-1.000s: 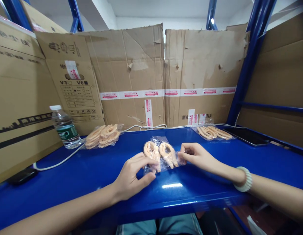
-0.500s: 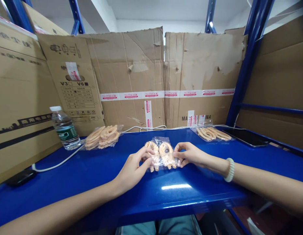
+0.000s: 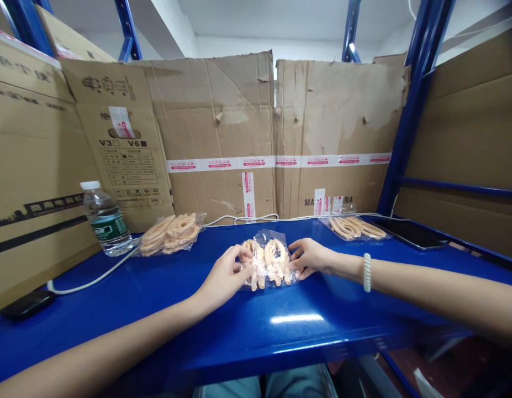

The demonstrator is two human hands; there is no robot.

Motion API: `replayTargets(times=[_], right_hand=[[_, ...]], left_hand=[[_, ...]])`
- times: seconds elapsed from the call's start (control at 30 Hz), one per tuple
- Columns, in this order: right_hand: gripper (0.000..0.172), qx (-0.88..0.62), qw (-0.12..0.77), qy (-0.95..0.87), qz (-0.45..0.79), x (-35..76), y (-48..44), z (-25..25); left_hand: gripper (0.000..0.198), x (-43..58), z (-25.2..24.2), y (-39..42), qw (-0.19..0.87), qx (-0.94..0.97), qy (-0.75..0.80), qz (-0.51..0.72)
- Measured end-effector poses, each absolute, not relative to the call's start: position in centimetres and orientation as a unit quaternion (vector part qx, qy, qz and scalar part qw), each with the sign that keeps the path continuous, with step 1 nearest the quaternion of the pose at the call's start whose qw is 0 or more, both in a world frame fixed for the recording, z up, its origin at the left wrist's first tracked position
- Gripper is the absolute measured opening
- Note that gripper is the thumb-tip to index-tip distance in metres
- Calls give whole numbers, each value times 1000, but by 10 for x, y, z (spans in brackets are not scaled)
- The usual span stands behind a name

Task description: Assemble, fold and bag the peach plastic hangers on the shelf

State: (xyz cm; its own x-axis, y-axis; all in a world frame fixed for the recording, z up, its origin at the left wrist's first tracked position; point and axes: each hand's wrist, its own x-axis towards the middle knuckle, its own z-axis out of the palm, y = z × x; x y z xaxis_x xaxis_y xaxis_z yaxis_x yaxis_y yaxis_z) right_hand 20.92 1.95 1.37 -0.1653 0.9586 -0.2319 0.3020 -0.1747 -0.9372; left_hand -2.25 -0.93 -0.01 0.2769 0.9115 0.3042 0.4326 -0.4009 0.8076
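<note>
A clear plastic bag (image 3: 270,237) with peach-coloured looped pieces (image 3: 276,260) inside lies on the blue tabletop in front of me. My left hand (image 3: 230,272) has its thumb and fingers closed on the bag's left side, partly covering the loop there. On the opposite side, the fingers of my right hand (image 3: 309,258) are bent and pinch the bag's right edge. Glare on the plastic hides some detail of the pieces.
A bag of stacked peach pieces (image 3: 170,233) lies behind left, beside a water bottle (image 3: 106,221). At back right are another bag of loops (image 3: 355,228) and a black tablet (image 3: 411,233). A white cable (image 3: 94,287) reaches a black device (image 3: 28,304). Cardboard (image 3: 216,132) walls the back.
My right hand has shifted slightly left along the bag's right edge, its wrist turning a little. The left hand keeps its grip on the bag. The camera view has moved slightly.
</note>
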Motion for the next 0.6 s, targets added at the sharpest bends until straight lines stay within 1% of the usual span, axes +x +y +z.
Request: replayTargets(times=[0.07,0.1,0.13,0.2,0.27,0.3,0.33,0.43,0.5,0.57,0.6], right_hand=[[62,-564,309,-562,520,210,21,13],[61,-565,303,-566,519,210,22,13],[59,-568,293,-572,515,210,24,13],[54,-581,266,-586,499,211,28,12],[47,-594,241,-599,480,211,34,12],[43,-599,231,-603,474,211,38,12],[38,-602,222,-606,471,211,42,13],[24,-604,197,-616,465,210,51,14],[18,-604,182,-623,462,209,54,16],[17,-604,174,-628,459,209,55,17],[16,-604,173,-629,457,208,55,18]], left_hand=[[34,-26,1,-4,241,740,489,394],[42,-29,3,-1,226,733,511,387],[51,-31,7,2,238,721,535,371],[71,-35,15,9,324,683,572,319],[82,-39,23,16,417,645,582,267],[81,-40,27,20,447,633,581,248],[75,-41,31,24,465,625,581,236],[47,-41,37,34,490,615,580,213],[34,-39,37,37,502,606,579,212],[30,-36,36,37,511,595,578,226],[32,-35,34,36,515,588,577,239]])
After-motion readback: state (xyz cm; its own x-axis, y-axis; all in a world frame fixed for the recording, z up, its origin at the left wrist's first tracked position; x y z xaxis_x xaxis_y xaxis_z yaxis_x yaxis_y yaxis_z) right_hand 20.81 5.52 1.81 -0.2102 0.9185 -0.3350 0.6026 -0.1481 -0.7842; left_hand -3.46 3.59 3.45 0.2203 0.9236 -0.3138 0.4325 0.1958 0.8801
